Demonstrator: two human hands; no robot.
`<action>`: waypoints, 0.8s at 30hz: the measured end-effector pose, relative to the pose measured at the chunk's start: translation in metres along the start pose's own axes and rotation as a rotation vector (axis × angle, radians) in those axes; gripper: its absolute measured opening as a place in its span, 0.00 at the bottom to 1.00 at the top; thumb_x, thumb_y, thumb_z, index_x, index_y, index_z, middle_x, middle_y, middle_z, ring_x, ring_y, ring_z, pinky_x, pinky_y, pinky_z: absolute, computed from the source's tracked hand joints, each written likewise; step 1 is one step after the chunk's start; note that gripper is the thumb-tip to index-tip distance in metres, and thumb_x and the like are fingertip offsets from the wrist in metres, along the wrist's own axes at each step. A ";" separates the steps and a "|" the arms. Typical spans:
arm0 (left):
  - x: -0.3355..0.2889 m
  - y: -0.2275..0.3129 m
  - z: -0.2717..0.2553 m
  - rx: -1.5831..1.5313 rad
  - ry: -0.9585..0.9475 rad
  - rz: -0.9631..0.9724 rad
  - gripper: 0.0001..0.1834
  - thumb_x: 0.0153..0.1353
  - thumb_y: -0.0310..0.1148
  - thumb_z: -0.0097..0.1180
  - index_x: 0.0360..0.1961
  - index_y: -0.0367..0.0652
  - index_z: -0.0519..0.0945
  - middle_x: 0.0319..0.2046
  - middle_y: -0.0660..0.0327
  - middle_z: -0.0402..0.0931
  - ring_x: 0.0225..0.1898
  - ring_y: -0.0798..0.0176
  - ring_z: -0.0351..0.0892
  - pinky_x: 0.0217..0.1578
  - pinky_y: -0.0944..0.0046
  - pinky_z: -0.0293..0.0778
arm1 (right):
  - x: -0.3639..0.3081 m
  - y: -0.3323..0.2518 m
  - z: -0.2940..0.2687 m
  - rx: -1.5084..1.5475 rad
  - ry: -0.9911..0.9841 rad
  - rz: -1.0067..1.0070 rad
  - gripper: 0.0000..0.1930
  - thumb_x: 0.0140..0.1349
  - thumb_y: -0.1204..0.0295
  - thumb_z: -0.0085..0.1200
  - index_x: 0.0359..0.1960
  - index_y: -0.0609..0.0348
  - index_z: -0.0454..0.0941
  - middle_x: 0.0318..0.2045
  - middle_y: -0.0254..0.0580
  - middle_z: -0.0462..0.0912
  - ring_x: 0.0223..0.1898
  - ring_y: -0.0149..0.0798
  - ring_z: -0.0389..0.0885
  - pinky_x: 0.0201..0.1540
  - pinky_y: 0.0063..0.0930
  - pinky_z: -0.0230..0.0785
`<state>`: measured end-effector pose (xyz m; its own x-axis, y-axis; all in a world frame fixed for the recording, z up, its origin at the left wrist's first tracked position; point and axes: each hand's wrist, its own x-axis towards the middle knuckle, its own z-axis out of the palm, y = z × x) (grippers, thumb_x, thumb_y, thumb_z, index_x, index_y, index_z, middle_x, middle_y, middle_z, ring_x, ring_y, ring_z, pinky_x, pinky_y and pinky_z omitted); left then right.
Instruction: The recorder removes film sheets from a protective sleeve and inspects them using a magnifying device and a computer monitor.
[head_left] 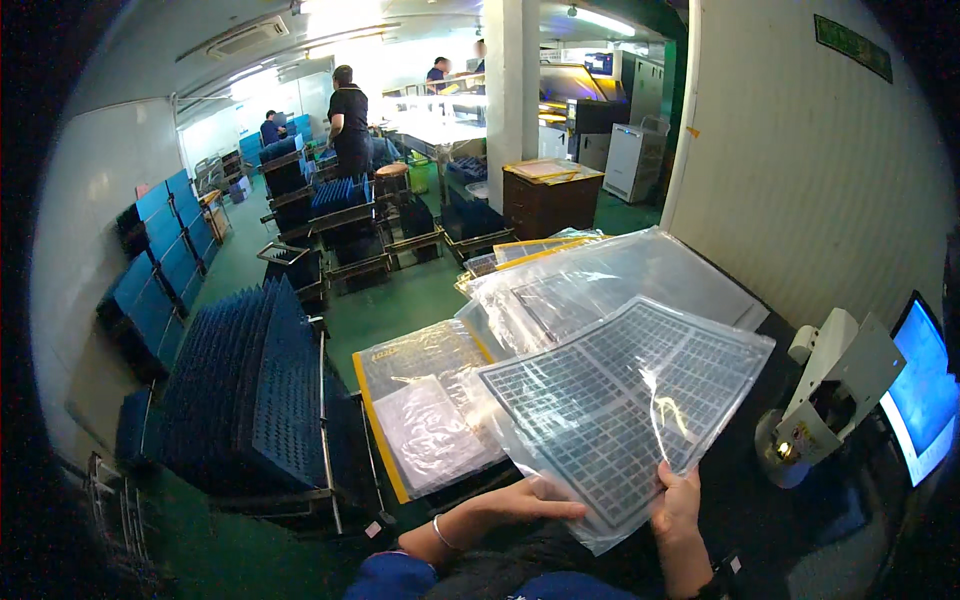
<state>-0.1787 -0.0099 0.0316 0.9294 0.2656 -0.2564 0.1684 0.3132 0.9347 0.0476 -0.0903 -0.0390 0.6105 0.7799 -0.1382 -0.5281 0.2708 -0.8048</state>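
Observation:
A clear plastic sleeve (625, 400) holding a film sheet with a dark grid is tilted up in front of me. My right hand (680, 500) pinches its lower right edge, thumb on top. At the lower left edge, my left hand (525, 508) holds it with the thumb laid over the plastic; its other fingers are partly hidden. Beneath and behind the sleeve lies a larger clear plastic sheet (650, 265). To its left is a yellow-edged panel (385, 360) with a crumpled clear plastic bag (425, 435) on top.
A rack of upright blue-black boards (230, 390) stands at my left. On the dark desk (810, 530) at right are a white device (845, 370) and a lit monitor (925, 380). Farther off are more racks, a brown cabinet (550, 205), a pillar (512, 110) and several people.

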 end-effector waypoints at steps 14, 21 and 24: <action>0.012 -0.039 -0.038 0.077 -0.078 0.286 0.22 0.57 0.42 0.55 0.45 0.33 0.74 0.41 0.59 0.75 0.45 0.66 0.70 0.50 0.66 0.64 | -0.032 -0.038 0.031 -0.078 0.066 -0.293 0.26 0.60 0.84 0.36 0.61 0.55 0.54 0.52 0.43 0.66 0.50 0.39 0.69 0.52 0.34 0.62; -0.001 -0.026 -0.063 0.158 0.024 0.427 0.19 0.55 0.38 0.57 0.43 0.34 0.75 0.41 0.57 0.75 0.44 0.66 0.72 0.48 0.67 0.67 | -0.043 -0.053 0.033 -0.038 0.117 -0.423 0.23 0.61 0.81 0.37 0.59 0.58 0.57 0.51 0.45 0.67 0.50 0.40 0.69 0.54 0.35 0.62; -0.009 -0.019 -0.072 0.090 0.110 0.432 0.18 0.55 0.34 0.57 0.43 0.33 0.74 0.42 0.56 0.74 0.43 0.66 0.73 0.46 0.67 0.69 | -0.052 -0.058 0.041 -0.041 0.176 -0.448 0.22 0.61 0.80 0.38 0.58 0.59 0.58 0.50 0.47 0.68 0.50 0.40 0.69 0.54 0.35 0.62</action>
<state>-0.2142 0.0470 -0.0014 0.8811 0.4511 0.1421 -0.1952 0.0731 0.9780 0.0220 -0.1235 0.0384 0.8653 0.4830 0.1341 -0.1691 0.5331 -0.8290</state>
